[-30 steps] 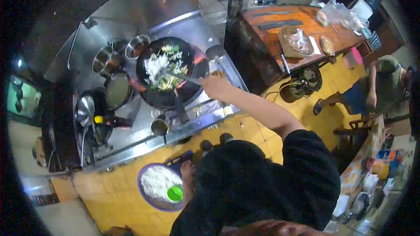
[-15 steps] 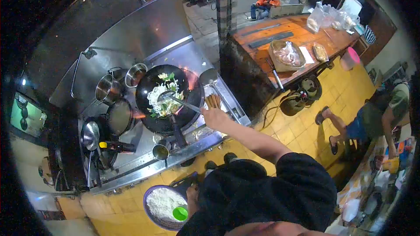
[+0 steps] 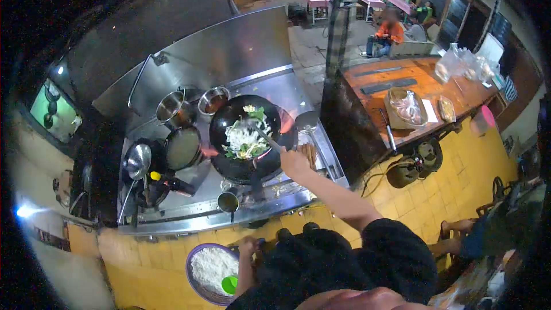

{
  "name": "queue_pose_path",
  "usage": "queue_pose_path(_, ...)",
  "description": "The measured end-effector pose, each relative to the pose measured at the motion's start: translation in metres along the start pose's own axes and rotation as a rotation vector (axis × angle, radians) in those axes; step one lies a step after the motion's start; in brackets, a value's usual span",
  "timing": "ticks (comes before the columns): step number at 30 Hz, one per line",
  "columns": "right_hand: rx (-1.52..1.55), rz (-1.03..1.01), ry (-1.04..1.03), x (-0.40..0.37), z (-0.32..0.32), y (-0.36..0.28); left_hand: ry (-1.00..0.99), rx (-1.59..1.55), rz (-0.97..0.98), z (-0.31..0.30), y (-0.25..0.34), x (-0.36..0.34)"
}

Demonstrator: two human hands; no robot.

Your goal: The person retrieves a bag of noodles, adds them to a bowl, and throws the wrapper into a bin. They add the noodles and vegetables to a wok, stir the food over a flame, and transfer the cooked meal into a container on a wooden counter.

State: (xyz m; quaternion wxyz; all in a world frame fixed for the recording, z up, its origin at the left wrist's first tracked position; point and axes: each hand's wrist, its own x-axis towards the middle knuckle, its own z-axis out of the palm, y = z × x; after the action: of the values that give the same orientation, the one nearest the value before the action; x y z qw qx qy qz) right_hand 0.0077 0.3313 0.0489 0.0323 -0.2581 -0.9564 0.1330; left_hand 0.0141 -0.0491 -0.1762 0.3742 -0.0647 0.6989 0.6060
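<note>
At centre of the frame, ladle [image 3: 271,142] clenched in the right hand [image 3: 294,163], its head amid pale strands [image 3: 241,136] and greens [image 3: 258,114] inside a black wok [image 3: 222,119]; at lower centre, left hand [image 3: 248,247], grip impossible to tell, near a purple-rimmed bowl [image 3: 190,265] of white contents [image 3: 211,267] and green cup [image 3: 229,285].

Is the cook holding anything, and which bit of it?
The right hand holds a long-handled cooking tool by the handle's end, away from the food in the wok. I can't tell whether the left hand holds anything.
</note>
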Motion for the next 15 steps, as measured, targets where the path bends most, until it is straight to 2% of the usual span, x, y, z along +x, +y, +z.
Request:
queue_pose_path(2,0.12,-0.087,0.003,0.013,0.065,0.0,0.003,-0.001,-0.001,0.0,0.008,-0.001)
queue_pose_path(3,0.141,-0.241,0.096,0.015,0.079,0.008,0.023,0.068,-0.025,-0.001,0.017,0.001)
queue_pose_path(4,0.142,-0.248,0.11,0.017,0.06,0.011,0.044,0.14,-0.045,-0.003,0.026,0.006)
queue_pose_path(5,0.027,-0.274,-0.033,0.011,0.016,0.012,0.095,0.051,0.046,-0.001,0.021,0.008)
queue_pose_path(6,-0.096,-0.296,-0.181,0.005,-0.027,0.01,0.091,0.038,0.057,-0.003,0.022,0.013)
queue_pose_path(7,-0.159,-0.273,-0.209,0.0,-0.058,0.006,0.048,0.021,0.031,-0.005,0.022,0.016)
queue_pose_path(8,-0.167,-0.275,-0.214,0.001,-0.053,0.003,0.008,0.011,-0.002,-0.006,0.026,0.009)
queue_pose_path(10,-0.129,-0.069,-0.102,0.004,-0.026,-0.005,0.043,-0.022,-0.03,-0.008,0.021,0.019)
queue_pose_path(11,-0.142,-0.185,0.01,-0.003,-0.005,-0.006,-0.032,0.175,0.252,-0.02,-0.004,0.044)
queue_pose_path(12,-0.144,-0.184,0.004,-0.003,0.017,-0.002,-0.076,0.274,0.386,-0.02,-0.01,0.047)
queue_pose_path(13,-0.162,-0.267,0.017,0.001,0.039,0.002,-0.109,0.367,0.526,-0.021,-0.015,0.05)
queue_pose_path(14,-0.176,-0.351,0.032,0.003,0.049,0.003,-0.094,0.159,0.325,-0.012,-0.001,0.042)
queue_pose_path(15,-0.053,-0.232,-0.148,0.009,0.018,0.001,-0.075,-0.041,0.124,-0.002,0.026,0.027)
